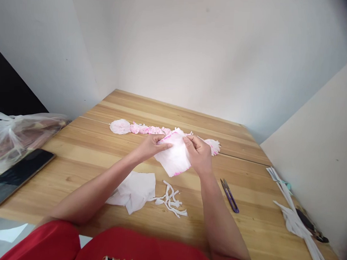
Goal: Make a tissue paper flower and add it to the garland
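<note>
Between my two hands hangs a thin white cloth piece with pink-stained edges, raised over the table. My left hand pinches its upper left edge between thumb and fingers. On the upper right edge, my right hand grips the same piece. Behind it, a row of gathered pink and white cloth bundles lies across the table, its middle partly hidden by my hands. Nearer to me lie a plain white cloth, partly behind my left forearm, and several thin white cloth strips.
Purple-handled thread snips lie right of my right forearm. At the left are a dark phone and a knotted clear plastic bag. Long white strips and a black-handled tool lie along the right wall. Walls border the wooden table.
</note>
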Demonstrator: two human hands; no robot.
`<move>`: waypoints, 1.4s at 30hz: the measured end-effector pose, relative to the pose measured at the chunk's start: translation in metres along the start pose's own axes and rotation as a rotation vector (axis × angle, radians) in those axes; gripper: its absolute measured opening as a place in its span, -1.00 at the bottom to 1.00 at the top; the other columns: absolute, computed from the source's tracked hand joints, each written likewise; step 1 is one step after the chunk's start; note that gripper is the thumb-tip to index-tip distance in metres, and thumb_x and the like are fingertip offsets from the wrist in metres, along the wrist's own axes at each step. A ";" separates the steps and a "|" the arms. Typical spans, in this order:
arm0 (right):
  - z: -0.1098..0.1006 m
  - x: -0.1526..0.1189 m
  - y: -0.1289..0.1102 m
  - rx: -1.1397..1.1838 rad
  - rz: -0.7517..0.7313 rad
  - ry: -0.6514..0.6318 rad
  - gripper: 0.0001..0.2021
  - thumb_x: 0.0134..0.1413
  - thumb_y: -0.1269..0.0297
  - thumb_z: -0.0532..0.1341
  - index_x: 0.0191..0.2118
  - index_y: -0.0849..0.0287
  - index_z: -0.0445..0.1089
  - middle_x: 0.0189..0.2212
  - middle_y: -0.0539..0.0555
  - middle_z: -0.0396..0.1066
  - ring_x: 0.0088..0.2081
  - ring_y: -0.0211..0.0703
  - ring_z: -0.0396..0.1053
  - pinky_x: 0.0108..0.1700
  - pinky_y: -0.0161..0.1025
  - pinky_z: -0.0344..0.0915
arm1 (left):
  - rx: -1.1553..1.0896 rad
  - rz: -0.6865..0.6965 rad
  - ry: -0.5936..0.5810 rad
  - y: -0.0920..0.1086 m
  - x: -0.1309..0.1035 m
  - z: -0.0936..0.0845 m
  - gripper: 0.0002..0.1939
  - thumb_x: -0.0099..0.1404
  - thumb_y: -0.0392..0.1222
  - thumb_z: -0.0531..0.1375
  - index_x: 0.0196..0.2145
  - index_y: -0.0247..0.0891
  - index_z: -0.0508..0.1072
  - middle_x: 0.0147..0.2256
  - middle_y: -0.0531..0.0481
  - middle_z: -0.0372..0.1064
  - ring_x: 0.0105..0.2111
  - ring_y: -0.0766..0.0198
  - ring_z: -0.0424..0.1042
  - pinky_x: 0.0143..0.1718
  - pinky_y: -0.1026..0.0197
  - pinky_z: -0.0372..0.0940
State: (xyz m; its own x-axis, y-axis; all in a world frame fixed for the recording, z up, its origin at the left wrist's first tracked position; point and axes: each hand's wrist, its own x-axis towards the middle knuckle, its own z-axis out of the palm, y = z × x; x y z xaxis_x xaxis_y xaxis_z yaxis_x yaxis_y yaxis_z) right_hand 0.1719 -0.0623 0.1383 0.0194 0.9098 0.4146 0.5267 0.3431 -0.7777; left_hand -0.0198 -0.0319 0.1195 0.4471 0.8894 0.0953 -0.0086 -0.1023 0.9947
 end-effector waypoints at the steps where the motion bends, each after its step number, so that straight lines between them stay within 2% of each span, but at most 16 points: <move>1: 0.000 0.002 0.002 0.039 0.020 0.011 -0.70 0.17 0.02 0.14 -0.42 0.12 0.40 -0.55 -0.04 0.30 -0.49 -0.24 0.19 -0.44 -0.29 0.10 | 0.001 0.012 0.046 -0.001 0.001 -0.002 -0.65 0.11 0.05 0.28 -0.41 -0.34 0.42 -0.47 0.03 0.32 -0.49 0.38 0.26 -0.48 0.33 0.13; 4: 0.001 0.006 0.005 0.129 0.076 -0.034 -0.66 0.14 -0.04 0.13 -0.44 0.14 0.34 -0.55 -0.05 0.22 -0.50 -0.26 0.14 -0.47 -0.31 0.08 | -0.005 0.075 0.153 0.001 0.003 -0.007 -0.65 0.13 0.07 0.26 -0.45 -0.33 0.39 -0.47 0.06 0.28 -0.48 0.39 0.24 -0.46 0.34 0.11; 7: 0.005 0.007 0.006 0.175 0.102 -0.144 -0.63 0.07 -0.10 0.18 -0.38 0.16 0.34 -0.51 -0.04 0.25 -0.48 -0.26 0.16 -0.47 -0.33 0.09 | 0.030 0.087 0.146 0.006 0.001 -0.007 -0.66 0.13 0.04 0.26 -0.48 -0.33 0.38 -0.49 0.08 0.25 -0.48 0.40 0.22 -0.46 0.34 0.10; 9: 0.009 0.007 0.007 0.170 0.103 -0.157 -0.62 0.00 -0.10 0.24 -0.38 0.18 0.34 -0.50 -0.04 0.26 -0.47 -0.27 0.15 -0.47 -0.33 0.09 | 0.074 0.078 0.127 0.007 0.000 -0.005 -0.67 0.13 0.02 0.26 -0.52 -0.33 0.36 -0.52 0.09 0.22 -0.50 0.41 0.19 -0.48 0.34 0.06; 13: 0.014 0.004 0.010 0.107 0.090 0.021 -0.57 0.05 -0.09 0.20 -0.56 0.16 0.18 -0.60 -0.08 0.07 -0.52 -0.32 0.00 -0.51 -0.33 -0.04 | 0.034 0.085 0.168 0.004 0.000 -0.001 -0.69 0.12 -0.01 0.28 -0.52 -0.33 0.39 -0.51 0.08 0.27 -0.48 0.39 0.21 -0.46 0.34 0.08; 16: 0.015 0.003 0.012 0.108 0.080 0.164 -0.53 0.12 -0.10 0.14 -0.58 0.13 0.06 -0.60 -0.10 -0.03 -0.52 -0.33 -0.06 -0.50 -0.32 -0.06 | -0.247 0.065 0.195 -0.002 0.003 0.001 -0.71 0.10 -0.01 0.33 -0.42 -0.32 0.46 -0.43 0.03 0.39 -0.42 0.36 0.31 -0.37 0.33 0.18; 19: 0.014 0.001 0.012 0.127 0.099 0.237 -0.49 0.14 -0.16 0.10 -0.58 0.12 -0.02 -0.60 -0.10 -0.08 -0.51 -0.33 -0.08 -0.49 -0.31 -0.06 | -0.582 -0.008 0.148 -0.008 0.005 0.007 -0.64 0.07 0.05 0.37 -0.35 -0.32 0.51 -0.36 -0.05 0.47 -0.35 0.29 0.40 -0.28 0.28 0.26; 22: 0.016 0.000 0.010 0.146 0.112 0.273 -0.48 0.15 -0.19 0.08 -0.57 0.12 -0.01 -0.60 -0.10 -0.06 -0.51 -0.32 -0.07 -0.49 -0.31 -0.06 | -0.720 -0.084 0.115 -0.014 0.005 0.017 -0.57 0.02 0.09 0.40 -0.31 -0.33 0.53 -0.34 -0.10 0.51 -0.31 0.22 0.44 -0.26 0.25 0.28; 26: 0.021 -0.001 0.008 0.170 0.118 0.289 -0.46 0.15 -0.23 0.05 -0.58 0.11 -0.02 -0.61 -0.10 -0.06 -0.52 -0.32 -0.08 -0.50 -0.30 -0.06 | -0.638 -0.066 0.249 -0.022 0.004 0.028 -0.59 0.05 0.09 0.39 -0.35 -0.33 0.50 -0.43 -0.03 0.47 -0.43 0.29 0.40 -0.35 0.28 0.24; 30: 0.031 -0.005 0.006 0.149 0.111 0.329 -0.44 0.15 -0.26 0.02 -0.59 0.09 -0.08 -0.62 -0.11 -0.12 -0.53 -0.32 -0.11 -0.49 -0.29 -0.06 | -0.418 0.037 0.484 -0.025 0.003 0.028 -0.51 0.15 0.24 0.25 -0.50 -0.31 0.35 -0.58 0.10 0.26 -0.57 0.41 0.19 -0.53 0.34 0.06; 32: 0.037 -0.008 0.007 0.152 0.105 0.358 -0.45 0.17 -0.24 0.01 -0.59 0.09 -0.08 -0.62 -0.11 -0.13 -0.53 -0.32 -0.11 -0.49 -0.28 -0.07 | -0.320 0.082 0.563 -0.026 0.003 0.025 -0.48 0.18 0.26 0.20 -0.54 -0.29 0.28 -0.60 0.13 0.16 -0.59 0.44 0.09 -0.56 0.35 -0.01; 36: 0.047 -0.010 0.013 0.242 0.134 0.383 -0.49 0.21 -0.20 0.01 -0.56 0.09 -0.02 -0.60 -0.11 -0.09 -0.52 -0.31 -0.09 -0.50 -0.28 -0.08 | -0.324 0.088 0.573 -0.026 0.005 0.023 -0.50 0.23 0.26 0.14 -0.51 -0.27 0.26 -0.58 0.12 0.16 -0.57 0.43 0.10 -0.55 0.35 0.04; 39: 0.047 -0.007 0.020 0.310 0.142 0.342 -0.49 0.19 -0.19 0.04 -0.56 0.09 -0.03 -0.60 -0.11 -0.10 -0.53 -0.31 -0.09 -0.50 -0.29 -0.05 | -0.399 0.070 0.545 -0.026 0.006 0.023 -0.53 0.24 0.25 0.15 -0.45 -0.27 0.31 -0.55 0.09 0.23 -0.54 0.39 0.19 -0.52 0.34 0.11; 42: 0.043 -0.003 0.026 0.342 0.121 0.295 -0.48 0.16 -0.22 0.06 -0.57 0.09 -0.01 -0.60 -0.10 -0.03 -0.52 -0.29 -0.01 -0.46 -0.29 0.04 | -0.410 0.050 0.584 -0.028 0.006 0.024 -0.54 0.23 0.24 0.16 -0.45 -0.27 0.29 -0.55 0.09 0.25 -0.53 0.38 0.22 -0.54 0.35 0.11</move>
State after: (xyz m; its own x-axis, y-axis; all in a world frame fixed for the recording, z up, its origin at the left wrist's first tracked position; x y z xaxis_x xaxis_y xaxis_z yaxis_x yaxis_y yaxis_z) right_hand 0.1495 -0.0461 0.0963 0.3305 0.8596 0.3898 0.1963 0.3413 -0.9192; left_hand 0.0049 -0.0341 0.0914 -0.1139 0.9930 0.0318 -0.4037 -0.0755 0.9118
